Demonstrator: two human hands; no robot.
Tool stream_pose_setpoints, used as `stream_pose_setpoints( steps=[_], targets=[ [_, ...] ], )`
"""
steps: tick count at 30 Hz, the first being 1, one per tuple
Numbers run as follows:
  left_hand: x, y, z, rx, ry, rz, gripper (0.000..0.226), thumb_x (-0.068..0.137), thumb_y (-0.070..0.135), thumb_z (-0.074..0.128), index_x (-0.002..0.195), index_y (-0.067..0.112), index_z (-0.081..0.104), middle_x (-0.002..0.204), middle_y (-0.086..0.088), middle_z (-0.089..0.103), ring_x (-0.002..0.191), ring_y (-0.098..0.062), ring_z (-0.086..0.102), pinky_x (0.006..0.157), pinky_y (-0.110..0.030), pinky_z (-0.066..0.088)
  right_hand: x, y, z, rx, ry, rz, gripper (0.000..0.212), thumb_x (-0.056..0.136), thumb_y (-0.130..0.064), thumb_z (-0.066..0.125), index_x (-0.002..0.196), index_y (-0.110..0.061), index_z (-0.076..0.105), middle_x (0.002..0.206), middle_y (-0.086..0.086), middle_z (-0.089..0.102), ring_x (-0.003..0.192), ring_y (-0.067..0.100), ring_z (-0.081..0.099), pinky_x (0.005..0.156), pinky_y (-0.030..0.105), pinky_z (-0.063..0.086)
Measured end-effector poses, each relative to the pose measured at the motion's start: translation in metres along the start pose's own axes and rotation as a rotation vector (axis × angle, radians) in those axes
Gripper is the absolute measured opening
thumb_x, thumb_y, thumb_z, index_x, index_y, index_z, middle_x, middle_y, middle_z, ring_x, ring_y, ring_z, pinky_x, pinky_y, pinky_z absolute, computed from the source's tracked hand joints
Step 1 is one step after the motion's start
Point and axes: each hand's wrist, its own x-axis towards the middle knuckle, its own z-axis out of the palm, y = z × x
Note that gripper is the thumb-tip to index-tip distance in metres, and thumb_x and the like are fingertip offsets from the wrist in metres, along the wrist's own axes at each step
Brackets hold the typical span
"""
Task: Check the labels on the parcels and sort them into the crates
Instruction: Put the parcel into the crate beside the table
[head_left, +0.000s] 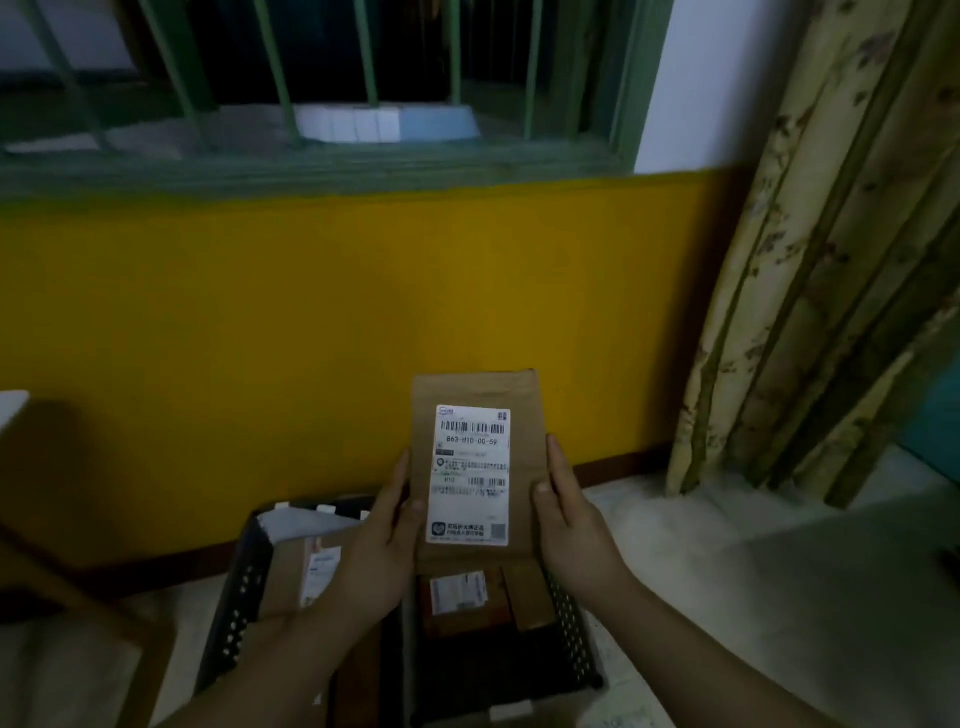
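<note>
The room was dim, and the label's small print was unreadable — only "863-H10-00-59" showed. The left hand and right hand gripped the brown parcel's side edges, holding it upright between them above two black crates — their lower ends were cut off.

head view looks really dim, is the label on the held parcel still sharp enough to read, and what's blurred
Head view: dim overall; the white label on the parcel, gripped by left hand and right hand, is brightest, its large code legible, fine print not. Window bars are blurred; the crates are murky.
</note>
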Motion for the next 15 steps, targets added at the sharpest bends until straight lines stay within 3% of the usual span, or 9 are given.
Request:
stream_pose_setpoints(
  steps=[3, 5, 7, 9, 11, 13, 15],
  targets=[
    [0.011, -0.064, 0.018, 0.011, -0.012, 0.013, 0.051, 0.090, 0.042, 0.039, 0.131, 0.058, 0.014, 0.142, 0.019, 0.038, 0.127, -0.006, 0.044, 0.092, -0.011, 0.044, 0.005, 0.065, 0.024, -0.001, 0.018, -0.011, 0.047, 0.101, -0.045, 0.031, 0.131, -0.065, 0.000, 0.159, -0.012, 0.021, 0.139, 0.014, 0.035, 0.112, 0.039, 0.037],
    [0.021, -0.112, 0.027, 0.027, -0.018, -0.006, 0.054, 0.092, 0.041, 0.039, 0.138, 0.053, 0.013, 0.146, 0.019, 0.034, 0.130, -0.005, 0.041, 0.098, -0.017, 0.043, 0.010, 0.106, 0.040, -0.032, 0.012, 0.022, 0.049, 0.102, -0.045, 0.030, 0.137, -0.062, 0.000, 0.157, -0.014, 0.025, 0.136, 0.012, 0.038, 0.108, 0.031, 0.040],
    [0.026, -0.158, 0.039, 0.017, -0.024, -0.005, 0.057, 0.092, 0.048, 0.040, 0.141, 0.051, 0.013, 0.139, 0.025, 0.039, 0.119, 0.002, 0.049, 0.097, -0.019, 0.046, 0.010, 0.146, 0.058, -0.011, -0.002, 0.050, 0.049, 0.103, -0.041, 0.030, 0.138, -0.058, 0.000, 0.141, -0.020, 0.039, 0.120, 0.005, 0.047, 0.086, 0.007, 0.042],
    [0.033, -0.197, 0.048, 0.022, -0.012, 0.010, 0.050, 0.094, 0.052, 0.040, 0.138, 0.054, 0.015, 0.128, 0.034, 0.040, 0.106, 0.015, 0.049, 0.087, -0.009, 0.046, 0.015, 0.181, 0.074, -0.001, -0.013, 0.044, 0.048, 0.103, -0.039, 0.029, 0.136, -0.058, 0.001, 0.125, -0.035, 0.037, 0.105, -0.004, 0.048, 0.070, -0.003, 0.037],
    [0.037, -0.240, 0.060, 0.020, -0.013, -0.002, 0.048, 0.098, 0.038, 0.039, 0.137, 0.051, 0.015, 0.127, 0.035, 0.038, 0.108, 0.014, 0.047, 0.087, -0.005, 0.044, 0.019, 0.222, 0.094, -0.001, -0.019, 0.037, 0.048, 0.104, -0.038, 0.030, 0.137, -0.059, 0.002, 0.120, -0.041, 0.033, 0.102, -0.009, 0.046, 0.075, 0.000, 0.037],
    [0.042, -0.281, 0.070, 0.026, -0.018, 0.007, 0.049, 0.099, 0.031, 0.037, 0.140, 0.047, 0.014, 0.137, 0.029, 0.034, 0.121, 0.005, 0.041, 0.097, -0.013, 0.040, 0.024, 0.263, 0.111, 0.013, -0.031, 0.052, 0.048, 0.104, -0.038, 0.030, 0.140, -0.056, 0.004, 0.126, -0.030, 0.038, 0.110, -0.002, 0.048, 0.088, 0.011, 0.041],
    [0.044, -0.312, 0.078, 0.019, 0.002, -0.002, 0.047, 0.101, 0.028, 0.037, 0.137, 0.045, 0.014, 0.134, 0.033, 0.031, 0.121, 0.006, 0.037, 0.095, -0.009, 0.038, 0.027, 0.299, 0.126, 0.001, -0.043, 0.057, 0.050, 0.105, -0.034, 0.031, 0.144, -0.050, 0.005, 0.123, -0.023, 0.044, 0.104, -0.006, 0.052, 0.084, 0.005, 0.041]
  ],
)
